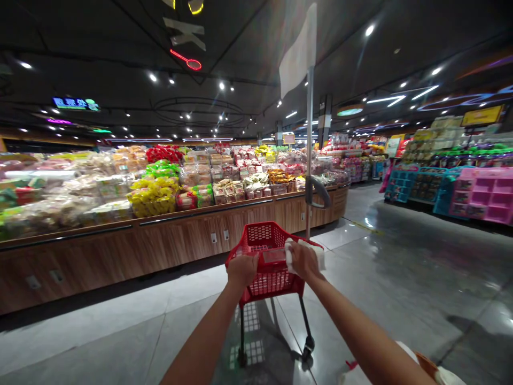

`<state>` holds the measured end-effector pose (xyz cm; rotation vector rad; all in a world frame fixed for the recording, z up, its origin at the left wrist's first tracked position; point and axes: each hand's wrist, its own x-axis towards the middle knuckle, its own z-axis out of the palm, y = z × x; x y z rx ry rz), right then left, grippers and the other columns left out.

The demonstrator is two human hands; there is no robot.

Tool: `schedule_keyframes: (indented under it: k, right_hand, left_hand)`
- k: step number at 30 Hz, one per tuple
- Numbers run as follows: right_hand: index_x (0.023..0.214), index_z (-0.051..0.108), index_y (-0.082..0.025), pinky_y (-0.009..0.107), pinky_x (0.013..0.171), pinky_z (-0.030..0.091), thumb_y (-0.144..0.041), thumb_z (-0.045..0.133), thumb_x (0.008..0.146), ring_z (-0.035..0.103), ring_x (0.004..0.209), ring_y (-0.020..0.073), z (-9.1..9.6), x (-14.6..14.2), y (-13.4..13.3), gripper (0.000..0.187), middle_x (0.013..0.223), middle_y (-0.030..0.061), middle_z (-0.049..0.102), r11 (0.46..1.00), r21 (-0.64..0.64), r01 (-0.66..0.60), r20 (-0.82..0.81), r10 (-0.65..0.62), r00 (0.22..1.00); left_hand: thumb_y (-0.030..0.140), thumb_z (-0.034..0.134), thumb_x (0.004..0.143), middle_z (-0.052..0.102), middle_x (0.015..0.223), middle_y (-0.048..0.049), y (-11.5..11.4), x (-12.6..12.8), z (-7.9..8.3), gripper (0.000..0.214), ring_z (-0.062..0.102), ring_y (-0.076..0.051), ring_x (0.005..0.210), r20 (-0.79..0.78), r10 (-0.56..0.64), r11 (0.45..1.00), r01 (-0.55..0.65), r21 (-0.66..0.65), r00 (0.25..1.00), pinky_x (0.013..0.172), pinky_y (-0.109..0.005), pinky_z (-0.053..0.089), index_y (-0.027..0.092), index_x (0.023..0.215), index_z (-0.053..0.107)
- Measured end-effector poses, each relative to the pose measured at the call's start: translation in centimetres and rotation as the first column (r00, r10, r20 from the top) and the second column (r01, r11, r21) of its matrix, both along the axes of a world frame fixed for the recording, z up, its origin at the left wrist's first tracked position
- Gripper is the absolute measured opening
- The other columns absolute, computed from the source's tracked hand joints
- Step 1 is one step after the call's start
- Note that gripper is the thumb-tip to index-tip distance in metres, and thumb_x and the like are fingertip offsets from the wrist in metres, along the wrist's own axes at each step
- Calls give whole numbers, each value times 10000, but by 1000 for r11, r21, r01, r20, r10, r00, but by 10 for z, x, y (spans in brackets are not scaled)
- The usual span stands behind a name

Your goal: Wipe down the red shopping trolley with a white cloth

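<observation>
A red plastic shopping cart [266, 285] stands in front of me on the floor, its basket showing no goods in the part I can see. My left hand [242, 269] is closed around the left end of the cart's handle [274, 255]. My right hand [303, 260] is closed on a white cloth [319, 255], pressed against the right end of the handle. The cloth sticks out on both sides of my fingers. Just beyond this hand rises a metal pole [309, 139] with a grey loop-shaped grip [320, 193] and a white panel [300, 51] at its top.
A long wood-fronted display counter [192, 240] heaped with packaged food [156, 195] runs across the left and middle. Pink plastic racks [483, 193] and blue ones stand at the right. Grey tiled floor [385, 267] stretches between. A white object [363, 377], partly cut off, lies at the lower right.
</observation>
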<state>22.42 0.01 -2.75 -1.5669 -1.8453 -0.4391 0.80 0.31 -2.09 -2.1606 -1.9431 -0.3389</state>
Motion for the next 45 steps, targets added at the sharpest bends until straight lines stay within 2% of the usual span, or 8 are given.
schedule_keyframes:
  k: [5,8,14,18,22,31,40,45]
  right_hand:
    - [1254,583,-214,313,962,393,-230,395,967,600,1043,180,0,-80,-4,343,1108,59,699,947,20,-320,5,320,947]
    - [1291,558,-230,313,980,401,-240,403,972,581,1109,179,-4,-67,-5,354,1194,54,672,873,-8,-488,14,488,873]
    - [1095,673,-151,322,869,435,-218,372,965,642,895,207,-7,24,9,335,947,107,716,973,-105,-206,-45,202,978]
    - [1231,615,-181,331,917,441,-200,359,966,629,1014,202,-15,-10,5,369,1092,92,699,975,-55,-215,-107,208,972]
    - [1370,503,-231,361,1033,392,-201,411,946,537,1204,190,-23,-61,-3,436,1302,69,614,881,-4,-473,-18,473,881]
    - [1311,557,-223,385,965,372,-463,606,861,578,1060,237,-11,39,18,513,1130,90,672,939,-158,-307,123,327,937]
    - [1332,524,-291,453,984,312,-523,587,845,466,1171,294,-7,-47,2,543,1318,94,549,942,-106,-319,60,326,943]
    - [1442,380,-240,407,1027,309,-310,527,869,489,1197,236,0,-32,8,595,1327,82,567,880,-169,-445,110,465,878]
  left_hand:
    - [362,252,978,728,798,-114,-12,0,-3,547,666,-220,728,26,-36,998,34,57,999,672,-314,457,153,816,731]
    - [302,308,961,722,779,-101,-18,-12,-7,458,653,-210,704,26,-123,984,119,132,992,667,-311,436,171,782,708]
    - [302,295,960,702,700,-89,-26,-11,-24,480,625,-210,663,22,-123,946,111,306,992,652,-321,411,181,704,683]
    - [288,301,956,706,702,-92,-23,-1,-26,467,623,-210,660,23,-58,950,48,308,998,649,-320,408,175,715,685]
    - [272,309,955,714,735,-104,-21,-5,-22,453,630,-216,675,4,-88,958,84,276,996,644,-318,405,166,740,693]
    - [304,356,914,705,687,-92,-24,-13,-21,433,627,-208,658,32,-80,945,66,319,996,634,-310,398,178,687,702]
    - [293,359,906,712,700,-93,-17,-13,-22,424,621,-207,645,60,-74,949,52,312,995,623,-309,391,177,684,702]
    - [302,361,920,706,699,-96,-18,-18,-19,429,626,-205,660,26,-103,945,89,315,994,641,-308,398,171,700,706]
